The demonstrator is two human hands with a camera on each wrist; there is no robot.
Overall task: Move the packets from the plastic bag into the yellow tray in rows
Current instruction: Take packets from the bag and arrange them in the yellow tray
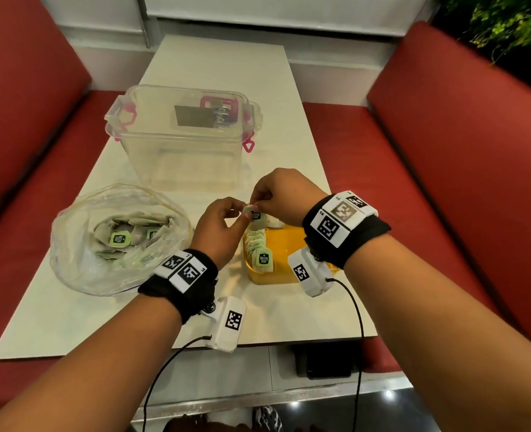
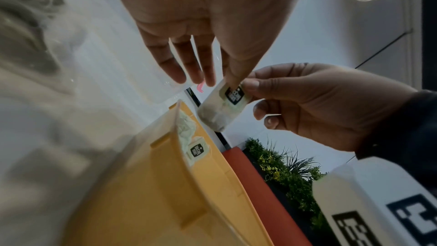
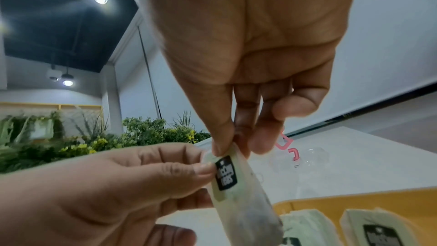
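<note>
My left hand (image 1: 219, 224) and right hand (image 1: 281, 198) both pinch the top edge of one packet (image 2: 222, 107) above the yellow tray's (image 1: 284, 244) far end; it looks light, soft and crushable, best held by that flat top.

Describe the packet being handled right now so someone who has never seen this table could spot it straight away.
Start at the yellow tray near the table's right edge. Just above its far left corner, both hands meet: the left hand and right hand pinch one packet by its top. Unlike the packets standing in the tray or heaped in the plastic bag, it hangs in the air.
</note>
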